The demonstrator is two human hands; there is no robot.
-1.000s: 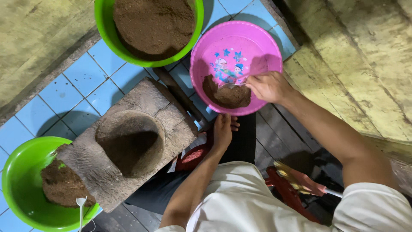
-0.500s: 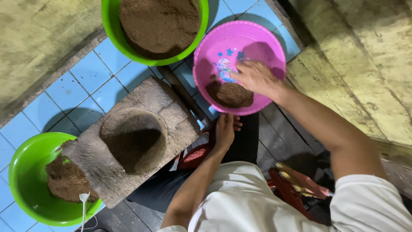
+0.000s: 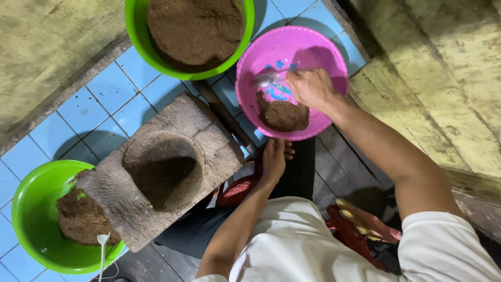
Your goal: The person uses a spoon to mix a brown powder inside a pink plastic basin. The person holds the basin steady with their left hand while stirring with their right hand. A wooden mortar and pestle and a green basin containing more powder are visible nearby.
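Over the pink bowl [image 3: 292, 57], seen from the head camera looking straight down, the right hand [image 3: 311, 87] is held with its fingers curled together around the handle of a metal spoon [image 3: 265, 79], whose bowl points toward the left of the picture and lies just above the blue pattern on the bowl's floor. A lump of brown, soil-like material [image 3: 284, 115] is heaped in the near part of the pink bowl, just beside the hand and apart from the spoon's tip. The left hand [image 3: 274, 159] is laid flat, fingers loosely together and pointing toward the pink bowl, on a dark surface just below that bowl's rim; nothing is gripped in it. To the left of this hand a rough wooden block [image 3: 162, 169] with a round hollow carved in its middle is set on the blue tiled floor [image 3: 83, 109]. One corner of the block overlaps a green bowl [image 3: 36, 209] at the lower left, in which another brown lump is held, and a small white spoon [image 3: 102, 243] is leaned at that bowl's near edge. A second green bowl [image 3: 143, 44], filled nearly level with finer brown material, is placed at the top, just beside the pink one. A white shirt [image 3: 297, 245] is seen at the bottom of the view.
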